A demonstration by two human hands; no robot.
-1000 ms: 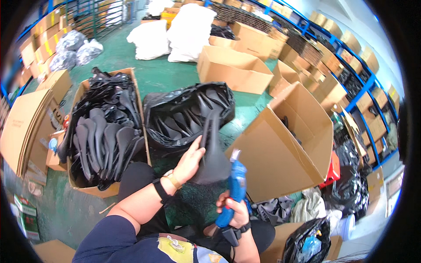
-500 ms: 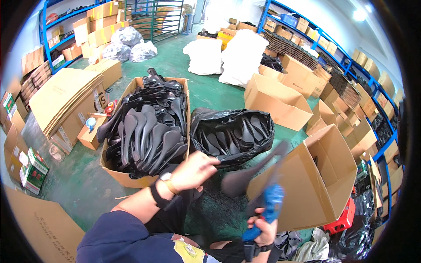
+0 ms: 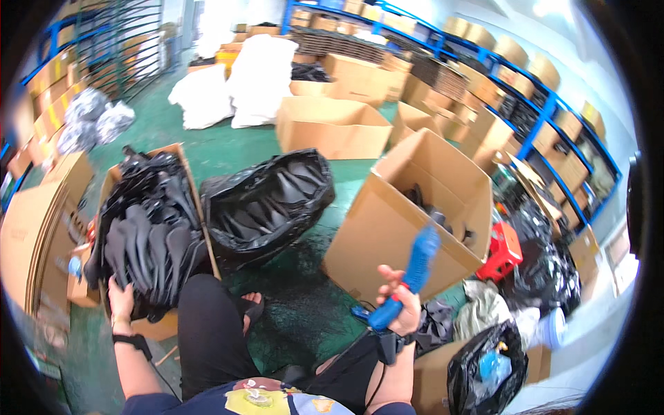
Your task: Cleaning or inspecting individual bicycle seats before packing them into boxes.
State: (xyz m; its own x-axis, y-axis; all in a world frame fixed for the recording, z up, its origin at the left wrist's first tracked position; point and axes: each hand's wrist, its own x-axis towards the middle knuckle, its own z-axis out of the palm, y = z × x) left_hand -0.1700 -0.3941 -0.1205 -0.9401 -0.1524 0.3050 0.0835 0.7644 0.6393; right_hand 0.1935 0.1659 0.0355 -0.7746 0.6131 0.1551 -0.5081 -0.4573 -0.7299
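Black bicycle saddles point(image 3: 149, 242) fill a cardboard carton point(image 3: 196, 197) at my left. My left hand point(image 3: 122, 301) is at its near end, fingers closed on the edge of a saddle; its fingertips are partly lost against the dark pile. In my right hand point(image 3: 403, 309) is a blue corded power tool point(image 3: 422, 256) with a red trigger, raised and pointing up and away; its exact kind is unclear. Beyond my knees, a black plastic bag point(image 3: 270, 238) gapes with more saddles inside. A tall open carton point(image 3: 366, 242) stands right of it, with dark saddles partly visible within.
Flattened cartons point(image 3: 41, 228) stack at far left. White sacks point(image 3: 263, 79) and an open box point(image 3: 332, 128) stand farther off. By my right side are a red plastic stool point(image 3: 501, 250) and a black-lined bin point(image 3: 487, 373). Blue shelving point(image 3: 546, 114) lines the wall.
My left hand has gone from beside the bag to the saddle pile at left. A saddle that was in the air by the tool is gone from there. The view has swung right.
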